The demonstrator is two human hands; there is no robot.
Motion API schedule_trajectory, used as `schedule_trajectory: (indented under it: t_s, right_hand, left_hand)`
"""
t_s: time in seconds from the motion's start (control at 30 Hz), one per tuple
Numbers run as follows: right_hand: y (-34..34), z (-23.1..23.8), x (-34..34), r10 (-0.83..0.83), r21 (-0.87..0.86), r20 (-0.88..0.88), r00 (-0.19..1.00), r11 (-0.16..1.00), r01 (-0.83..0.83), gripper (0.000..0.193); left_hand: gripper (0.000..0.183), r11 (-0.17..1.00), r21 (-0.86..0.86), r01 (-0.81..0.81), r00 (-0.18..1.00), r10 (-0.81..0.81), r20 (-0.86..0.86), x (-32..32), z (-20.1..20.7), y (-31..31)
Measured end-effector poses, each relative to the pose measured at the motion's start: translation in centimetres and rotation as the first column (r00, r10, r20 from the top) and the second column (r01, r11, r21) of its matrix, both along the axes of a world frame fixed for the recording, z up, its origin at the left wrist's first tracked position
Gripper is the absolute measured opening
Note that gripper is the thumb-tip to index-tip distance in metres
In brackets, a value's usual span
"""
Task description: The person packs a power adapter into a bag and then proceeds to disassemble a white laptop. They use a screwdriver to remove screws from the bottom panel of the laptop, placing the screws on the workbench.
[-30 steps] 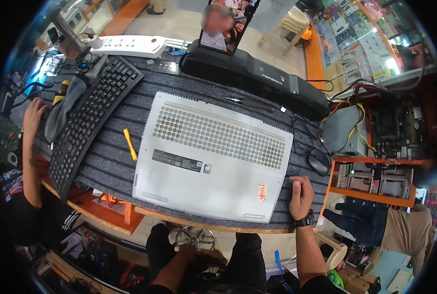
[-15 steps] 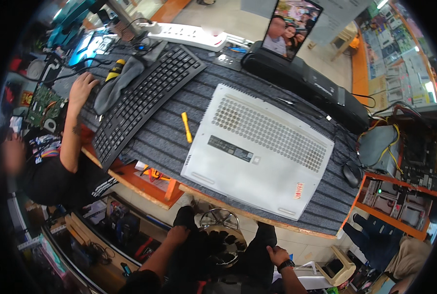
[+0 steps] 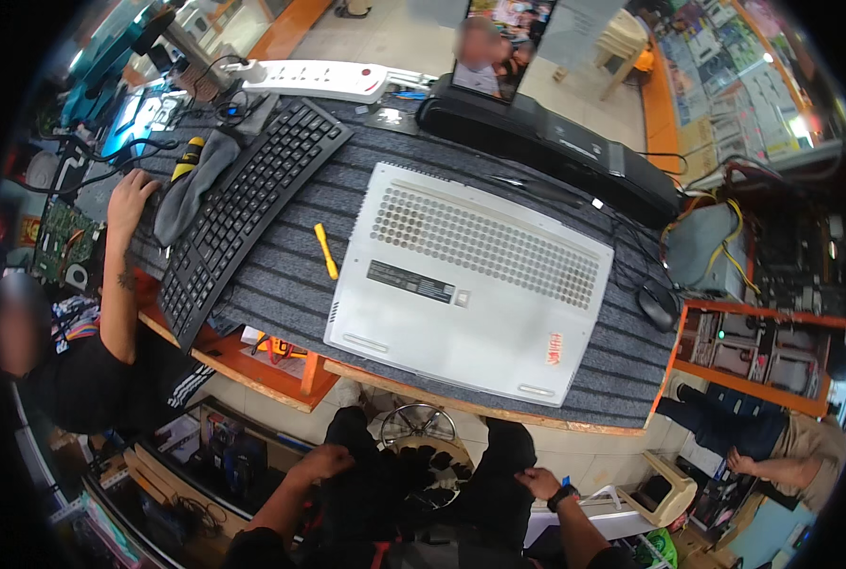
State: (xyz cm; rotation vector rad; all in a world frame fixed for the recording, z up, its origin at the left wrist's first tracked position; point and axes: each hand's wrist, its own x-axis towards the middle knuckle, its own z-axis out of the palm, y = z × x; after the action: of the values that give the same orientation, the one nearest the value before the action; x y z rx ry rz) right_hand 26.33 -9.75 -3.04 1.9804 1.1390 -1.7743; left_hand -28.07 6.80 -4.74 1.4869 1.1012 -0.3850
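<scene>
My left hand (image 3: 328,462) is over my left thigh, fingers curled in and nothing seen in them. By my right knee, my right hand (image 3: 538,482) rests with its fingers loosely extended, holding nothing visible; a dark watch (image 3: 562,493) is on that wrist. Both hands are below the table's front edge. On the striped grey mat (image 3: 281,247) a silver laptop (image 3: 470,313) lies underside up, with a vent grille along its far side. A yellow screwdriver (image 3: 326,250) lies beside its left edge, apart from both hands.
A black keyboard (image 3: 252,204) and grey cloth (image 3: 195,190) lie left, by another person's hand (image 3: 131,201). Behind the laptop are a black soundbar (image 3: 555,152), a phone (image 3: 503,47) and a white power strip (image 3: 314,80). A mouse (image 3: 657,305) sits right. Another person (image 3: 783,446) is at far right.
The view has shifted, so the table and laptop appear farther left. My left hand has risen a little from my thigh. The person at far right shows more of an arm and hand.
</scene>
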Motion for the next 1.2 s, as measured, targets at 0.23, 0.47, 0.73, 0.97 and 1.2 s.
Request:
schedule_trajectory:
  t_s: [0.23,0.47,0.73,0.97,1.2]
  right_hand:
    - [20.7,13.8,-1.2,0.445,0.377,-0.381,0.81,0.875,-0.303,0.047]
    - [26.7,26.3,0.9,0.564,0.879,-0.091,0.82,0.433,-0.201,0.024]
    - [28.3,22.6,7.2,-0.138,0.93,0.099,0.986,0.366,-0.042,0.027]
    - [37.3,21.9,3.1,-0.147,0.917,0.396,0.907,0.123,-0.38,0.022]
    - [49.3,18.2,2.1,-0.034,0.764,0.643,0.765,0.095,-0.638,0.024]
  left_hand:
    - [0.044,0.896,-0.126,0.426,0.895,-0.437,-0.082,10.8,8.0,11.3]
    - [0.033,0.819,0.104,0.565,0.689,-0.538,0.485,16.8,22.8,16.5]
    - [0.02,0.958,0.251,-0.142,0.773,-0.051,0.633,14.1,22.4,17.0]
    - [0.025,0.711,0.634,-0.303,0.853,-0.094,0.513,11.8,19.7,19.9]
    - [0.041,0.236,0.957,-0.17,0.909,-0.336,0.245,18.5,18.2,31.3]
